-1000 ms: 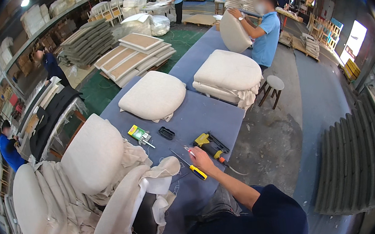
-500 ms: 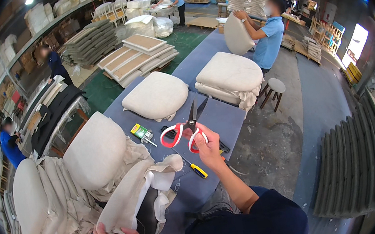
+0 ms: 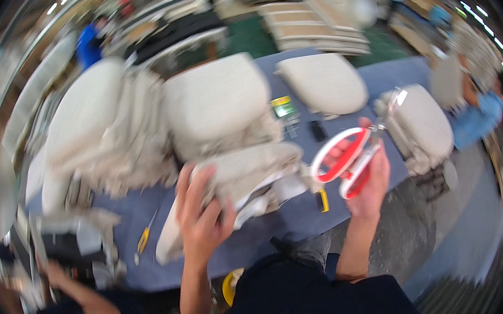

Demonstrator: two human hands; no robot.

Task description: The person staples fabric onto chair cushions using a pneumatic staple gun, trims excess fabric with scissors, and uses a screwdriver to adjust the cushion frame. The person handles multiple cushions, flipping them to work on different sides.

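My right hand (image 3: pixel 369 178) is closed on a pair of scissors (image 3: pixel 342 155) with red and white handles, the blades pointing up and away. My left hand (image 3: pixel 201 217) is raised over the left part of a beige fabric-covered cushion (image 3: pixel 246 168), fingers bent and apart, with nothing visible in them. Whether it touches the fabric is unclear. White lining shows along the cushion's near side. Behind it a finished-looking beige seat cushion (image 3: pixel 217 96) rests on loose fabric. Blur softens both hands.
The blue-grey table (image 3: pixel 260 239) also bears a yellow-handled screwdriver (image 3: pixel 143 239), a yellow tool (image 3: pixel 322 200), a green box (image 3: pixel 283 107) and stacked cushions (image 3: pixel 85 119). A co-worker's arm (image 3: pixel 85 291) is at near left; a person in light blue (image 3: pixel 479 118) handles a cushion at far right.
My view has swung left. My left hand has come off the fabric it was pinching and lifted with fingers apart. The scissors stay in my right hand, their blades less clearly spread.
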